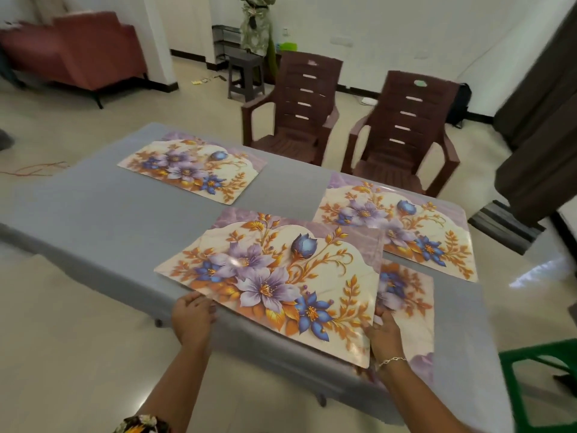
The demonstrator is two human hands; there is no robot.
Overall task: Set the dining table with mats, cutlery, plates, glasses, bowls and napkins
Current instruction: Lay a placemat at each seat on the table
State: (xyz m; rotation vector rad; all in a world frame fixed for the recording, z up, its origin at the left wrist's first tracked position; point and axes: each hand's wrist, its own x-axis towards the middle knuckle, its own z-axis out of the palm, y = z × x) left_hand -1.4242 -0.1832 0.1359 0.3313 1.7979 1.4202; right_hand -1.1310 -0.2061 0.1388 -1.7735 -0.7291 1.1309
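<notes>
In the head view, the grey surface (93,220) carried four floral mats and, so far as could be seen, no cutlery, plates, glasses, bowls or napkins, so the task looked to be in its first stage. One mat (193,170) lay flat at the far left and a second mat (402,226) lay at the far right, in front of two brown chairs (293,110). The person held the third mat (274,276) at the near edge. The left hand (193,317) had its fingers curled about the mat's near left corner, and the right hand (382,335), with a bracelet at the wrist, gripped its near right edge. This mat sat askew. Its far right corner overlapped the far right mat, and its right side covered most of a fourth mat (406,301) lying beneath it at the near right. Whether the held mat was lifted clear or resting on the others could not be told. The main risk seemed to be that sliding the glossy mat leftward would drag the fourth mat with it, or nudge the far right mat out of line. Its near edge already hung past the surface, so a loosened grip could let it slip to the floor. Set down crooked, it would also crowd the place settings to come.
</notes>
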